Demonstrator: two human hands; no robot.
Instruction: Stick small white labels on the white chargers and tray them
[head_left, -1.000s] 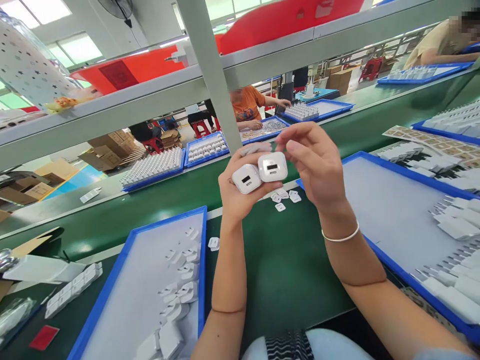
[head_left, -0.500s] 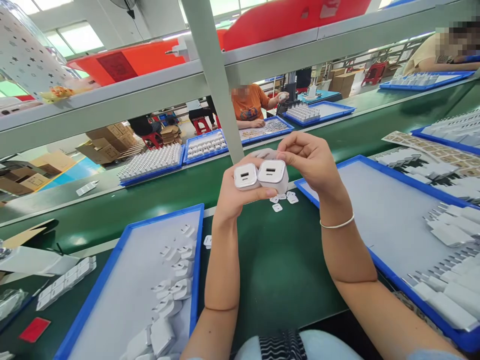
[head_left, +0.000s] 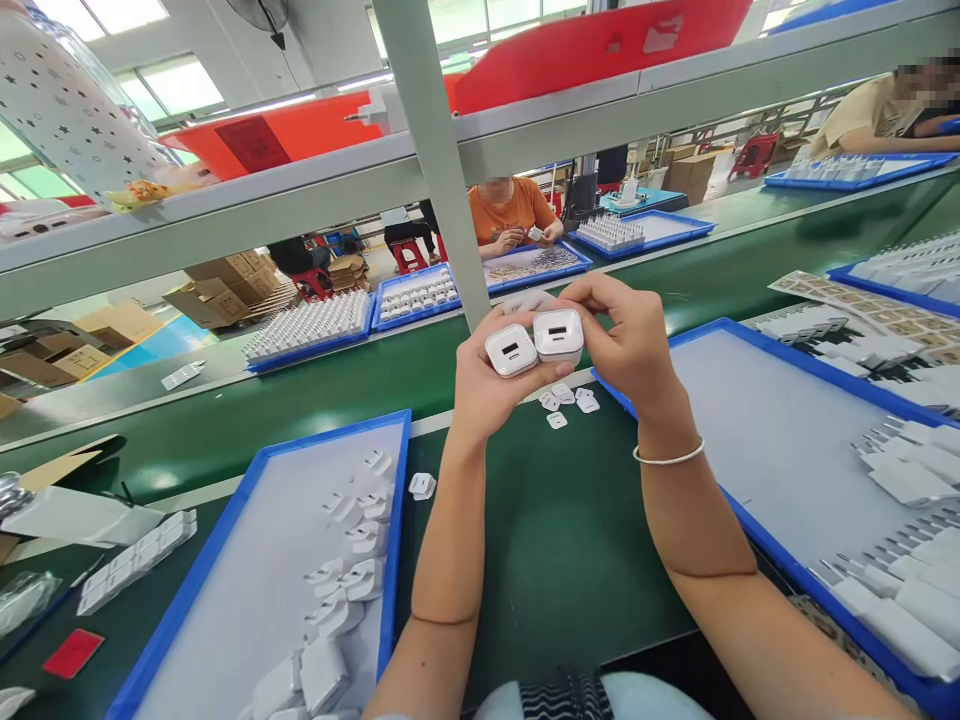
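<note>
Two white charger blocks, the left one [head_left: 511,351] and the right one [head_left: 559,335], sit side by side with their port faces toward me. My left hand [head_left: 484,385] is wrapped round them from the left, its thumb beneath. My right hand [head_left: 626,325] is closed at the right block, its fingertips at the block's far side, partly hidden. Behind the blocks a further pale piece shows, too hidden to make out. Below the hands, several small white plates [head_left: 556,420] lie on the green work surface [head_left: 562,530].
A blue-rimmed tray [head_left: 259,470] with white chargers lies left, beside a small stack of plates [head_left: 422,486]. Another blue-rimmed tray [head_left: 780,385] with chargers stands right. A grey post [head_left: 431,150] and shelf rise ahead. Across the belt sits a person in orange [head_left: 517,210].
Both blocks have shifted slightly right with my left hand, and the left one is more tilted. My right hand has closed in on the right block. The person in orange has brought both hands together.
</note>
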